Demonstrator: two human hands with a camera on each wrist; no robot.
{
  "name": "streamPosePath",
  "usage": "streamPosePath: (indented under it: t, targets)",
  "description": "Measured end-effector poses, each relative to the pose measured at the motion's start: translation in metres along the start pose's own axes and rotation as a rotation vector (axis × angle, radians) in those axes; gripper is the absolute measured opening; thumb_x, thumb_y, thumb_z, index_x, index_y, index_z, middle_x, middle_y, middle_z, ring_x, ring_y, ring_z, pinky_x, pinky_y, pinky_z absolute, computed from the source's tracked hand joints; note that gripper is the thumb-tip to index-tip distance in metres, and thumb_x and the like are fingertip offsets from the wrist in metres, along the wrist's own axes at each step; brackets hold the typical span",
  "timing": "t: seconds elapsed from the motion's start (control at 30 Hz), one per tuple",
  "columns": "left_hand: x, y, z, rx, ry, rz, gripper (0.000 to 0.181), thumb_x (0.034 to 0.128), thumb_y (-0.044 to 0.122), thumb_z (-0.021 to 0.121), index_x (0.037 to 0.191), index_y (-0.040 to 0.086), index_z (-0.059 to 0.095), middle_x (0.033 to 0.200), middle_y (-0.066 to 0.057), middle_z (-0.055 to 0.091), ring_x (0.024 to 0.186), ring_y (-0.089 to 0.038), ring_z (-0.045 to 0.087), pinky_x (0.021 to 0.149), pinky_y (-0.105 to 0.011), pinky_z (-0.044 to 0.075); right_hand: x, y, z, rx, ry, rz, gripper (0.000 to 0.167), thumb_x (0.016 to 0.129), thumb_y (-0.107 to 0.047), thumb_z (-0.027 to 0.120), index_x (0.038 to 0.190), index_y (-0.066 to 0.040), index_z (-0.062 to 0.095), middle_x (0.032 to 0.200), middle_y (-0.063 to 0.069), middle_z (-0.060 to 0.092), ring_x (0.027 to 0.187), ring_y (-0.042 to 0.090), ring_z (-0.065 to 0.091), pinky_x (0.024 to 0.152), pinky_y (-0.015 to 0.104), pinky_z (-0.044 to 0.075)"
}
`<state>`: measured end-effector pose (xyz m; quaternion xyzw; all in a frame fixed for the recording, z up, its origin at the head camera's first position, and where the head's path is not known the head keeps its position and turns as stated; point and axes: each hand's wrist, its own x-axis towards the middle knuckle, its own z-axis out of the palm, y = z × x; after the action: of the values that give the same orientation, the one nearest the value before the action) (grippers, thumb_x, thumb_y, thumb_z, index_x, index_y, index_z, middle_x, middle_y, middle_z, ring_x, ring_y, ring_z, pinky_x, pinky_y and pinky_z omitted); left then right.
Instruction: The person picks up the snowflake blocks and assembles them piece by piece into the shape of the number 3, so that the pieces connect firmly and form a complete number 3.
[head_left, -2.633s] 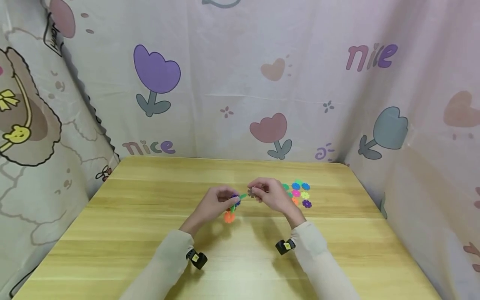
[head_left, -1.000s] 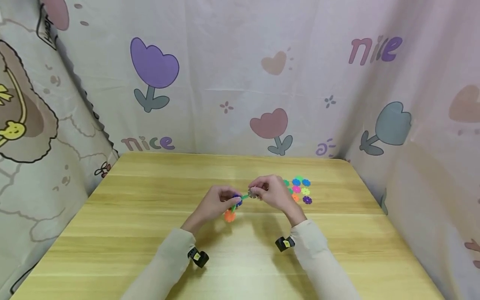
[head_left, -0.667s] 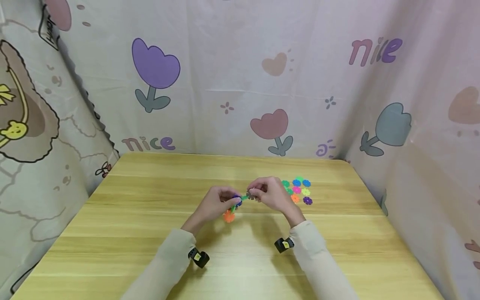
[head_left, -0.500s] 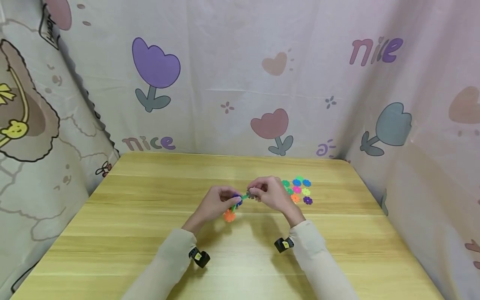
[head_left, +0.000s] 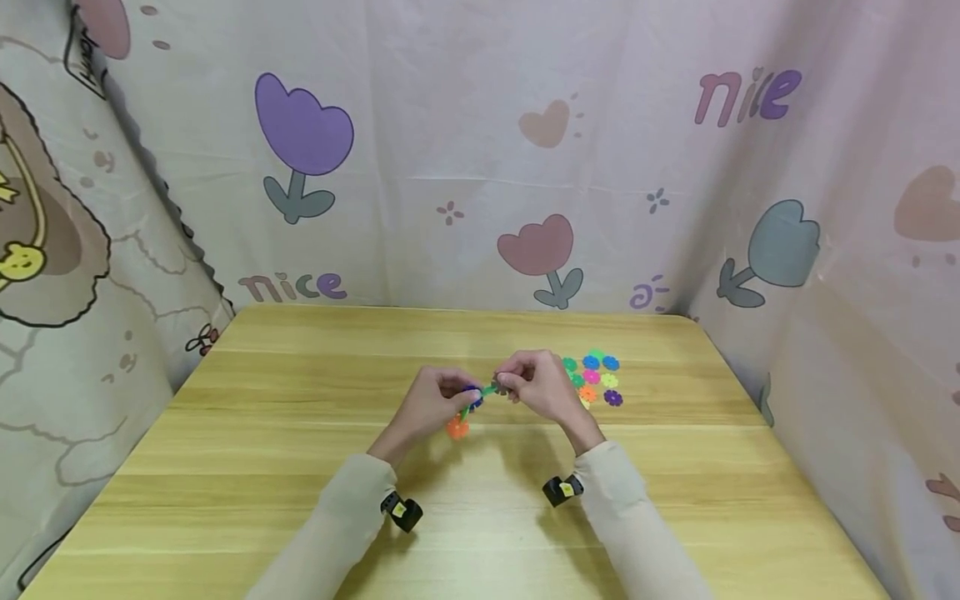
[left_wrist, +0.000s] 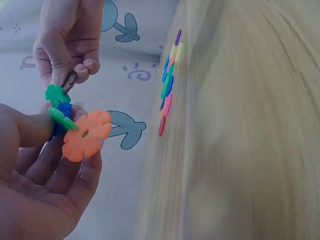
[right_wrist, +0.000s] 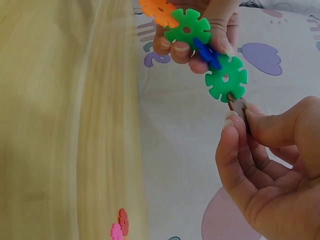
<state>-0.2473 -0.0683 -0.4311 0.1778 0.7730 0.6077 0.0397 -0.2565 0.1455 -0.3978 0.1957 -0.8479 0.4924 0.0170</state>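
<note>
In the head view, my left hand [head_left: 429,408] and right hand [head_left: 545,390] face each other above the table. Between thumb and fingers, the left hand pinches a blue notched snowflake disc [right_wrist: 207,54] in the middle of a short chain. On one side of it sits a green disc [right_wrist: 187,29] with an orange disc [left_wrist: 87,136] hanging at the end. Its other side carries a second green disc [right_wrist: 226,78]. My right hand pinches a brown snowflake disc [right_wrist: 240,107], its edge meeting that second green disc's rim at a notch. Fingers partly cover the brown disc.
Several loose snowflake discs lie on the wooden table [head_left: 315,467] beyond the right hand, among them a pink one [head_left: 592,377], a purple one [head_left: 613,398] and a red one [right_wrist: 123,222]. A patterned curtain [head_left: 435,108] hangs behind the table.
The brown disc has come slightly closer to the chain's end green disc and now meets its edge. Both hands keep their grips and nearly the same places; the head view has shifted a little.
</note>
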Motion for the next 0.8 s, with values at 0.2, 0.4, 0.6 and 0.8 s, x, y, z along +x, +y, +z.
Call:
streamPosePath:
  t: [0.2,0.4,0.6,0.8]
  targets:
    - [0.0009,-0.0010,-0.0010,-0.003,0.023,-0.028,0.008,0.0953,0.005,0.072,0.101,0.002,0.078,0.091,-0.016,0.078,0.076,-0.025,0.073,0.060,-0.024,0.056,0.0020,-0.0012,0.0038,0.008,0.020,0.008,0.009,0.095,-0.004,0.071,0.090,-0.002,0.078,0.081,0.014,0.076,0.058,0.015,0.063,0.055,0.026,0.057]
    - [0.0014,-0.0028,-0.0023,-0.015,0.041,-0.026,0.009,0.0960,0.007,0.072,0.102,0.003,0.078,0.093,-0.020,0.078,0.084,-0.040,0.074,0.061,-0.024,0.057,0.0034,-0.0028,0.0077,0.029,0.044,0.007,0.008,0.096,-0.003,0.071,0.092,-0.002,0.078,0.082,0.015,0.076,0.058,0.014,0.062,0.054,0.023,0.055]
    - [0.0014,0.0003,-0.0039,-0.020,0.038,-0.025,0.012,0.0970,0.010,0.072,0.105,0.003,0.077,0.093,-0.015,0.079,0.087,-0.040,0.075,0.065,-0.026,0.060,0.0050,-0.0026,0.0035,0.049,0.002,0.036,0.012,0.099,-0.007,0.068,0.105,-0.001,0.076,0.088,0.016,0.076,0.063,0.014,0.066,0.062,0.032,0.062]
    - [0.0033,0.0004,-0.0025,-0.030,0.042,-0.014,0.016,0.0985,0.014,0.071,0.109,0.002,0.076,0.098,-0.015,0.079,0.088,-0.029,0.078,0.077,-0.030,0.064,0.0064,0.0009,0.0002,0.071,0.019,0.102,0.016,0.101,-0.010,0.067,0.112,-0.001,0.072,0.087,0.016,0.075,0.061,0.015,0.067,0.072,0.054,0.062]
